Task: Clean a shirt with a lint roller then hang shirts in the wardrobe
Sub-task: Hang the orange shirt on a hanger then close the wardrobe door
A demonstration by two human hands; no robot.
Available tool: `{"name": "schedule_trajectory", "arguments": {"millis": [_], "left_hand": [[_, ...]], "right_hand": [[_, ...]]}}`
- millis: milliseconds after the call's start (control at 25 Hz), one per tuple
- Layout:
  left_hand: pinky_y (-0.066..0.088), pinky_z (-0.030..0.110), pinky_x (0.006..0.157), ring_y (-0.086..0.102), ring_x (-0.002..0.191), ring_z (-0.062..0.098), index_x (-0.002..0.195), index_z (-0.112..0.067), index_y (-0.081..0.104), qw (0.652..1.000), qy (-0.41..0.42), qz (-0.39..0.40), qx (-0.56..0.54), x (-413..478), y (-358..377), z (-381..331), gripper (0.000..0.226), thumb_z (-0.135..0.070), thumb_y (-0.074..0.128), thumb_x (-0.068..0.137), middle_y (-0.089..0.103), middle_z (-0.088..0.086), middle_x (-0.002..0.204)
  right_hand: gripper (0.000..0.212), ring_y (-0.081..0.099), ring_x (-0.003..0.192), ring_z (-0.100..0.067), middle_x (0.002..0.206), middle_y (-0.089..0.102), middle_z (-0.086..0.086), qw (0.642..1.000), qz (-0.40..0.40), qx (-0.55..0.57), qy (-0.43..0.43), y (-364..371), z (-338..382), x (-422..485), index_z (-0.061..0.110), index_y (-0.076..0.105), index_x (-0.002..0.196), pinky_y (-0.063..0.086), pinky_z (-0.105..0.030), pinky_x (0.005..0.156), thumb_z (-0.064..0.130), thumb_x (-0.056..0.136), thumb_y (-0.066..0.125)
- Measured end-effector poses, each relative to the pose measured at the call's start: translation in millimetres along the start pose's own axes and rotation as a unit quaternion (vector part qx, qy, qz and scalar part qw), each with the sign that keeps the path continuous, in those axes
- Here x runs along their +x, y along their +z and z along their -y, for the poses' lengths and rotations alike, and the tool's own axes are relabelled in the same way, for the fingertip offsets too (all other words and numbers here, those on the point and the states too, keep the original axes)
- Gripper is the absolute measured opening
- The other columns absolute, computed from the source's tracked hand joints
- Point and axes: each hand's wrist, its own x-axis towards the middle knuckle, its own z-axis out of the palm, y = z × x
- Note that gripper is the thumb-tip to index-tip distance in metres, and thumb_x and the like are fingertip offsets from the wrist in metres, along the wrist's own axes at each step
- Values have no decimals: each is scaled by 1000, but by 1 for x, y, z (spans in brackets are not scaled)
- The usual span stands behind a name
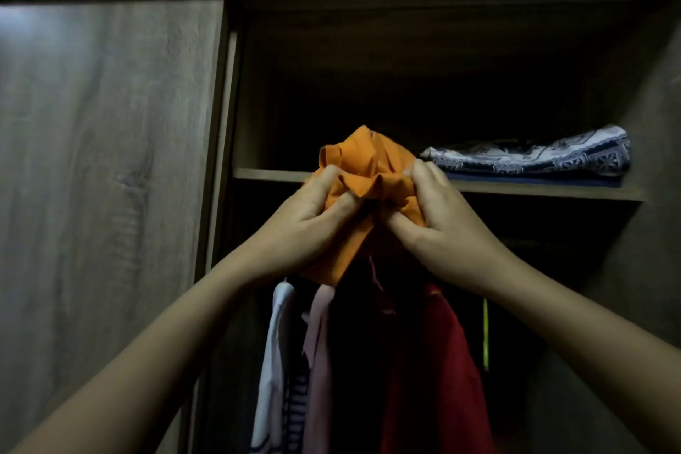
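Observation:
An orange shirt [365, 166] is bunched up in front of the open wardrobe [236, 92], level with its shelf. My left hand [298, 225] grips the bunched cloth from the left and my right hand [438, 217] grips it from the right, thumbs close together. Part of the orange cloth hangs down below my left hand. Any hanger inside the bunch is hidden. No lint roller is in view.
A wooden shelf [545, 190] holds a folded blue-and-white patterned cloth [534, 155]. Below it hang several garments: a white one [274, 357], a pink one [318, 361], a red one [431, 372]. The shut wardrobe door [107, 158] fills the left side.

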Motion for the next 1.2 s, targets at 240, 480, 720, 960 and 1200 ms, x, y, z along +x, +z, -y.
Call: {"name": "schedule_trajectory", "arguments": {"millis": [240,480,720,960,1200], "left_hand": [[53,33,86,61,101,14,114,-31,60,989,-112,44,-91,-66,16,22,36,-44,56,81,58,-2,116],[43,23,64,59,69,4,82,-19,68,987,-114,-90,65,-109,18,19,29,-36,49,94,64,-6,74],[44,32,72,53,73,19,86,-19,50,988,-154,-8,-6,-117,-8,12,49,-64,33,87,52,8,85],[48,15,48,54,72,16,107,-18,32,984,-132,41,115,-120,-27,15,39,-4,60,84,46,-2,84],[47,22,52,59,75,14,102,-15,53,959,-247,-93,104,-109,-46,34,35,-44,61,84,56,-2,87]], "right_hand": [[13,51,76,-16,83,51,-4,986,26,50,154,6,6,-58,14,52,74,40,-32,69,23,84,51],[21,53,61,-17,76,50,-1,974,43,-25,221,1,22,-112,20,42,71,38,-14,36,20,91,50],[11,54,65,-11,77,53,2,962,28,-39,268,-9,27,-115,15,47,90,40,-20,43,25,93,51],[21,54,67,-10,79,53,4,956,8,-79,283,-11,12,-117,19,46,96,38,-23,42,40,94,46],[23,50,71,-9,80,52,6,943,-47,-26,329,-22,-15,-111,20,48,97,38,-25,57,42,94,44]]}}
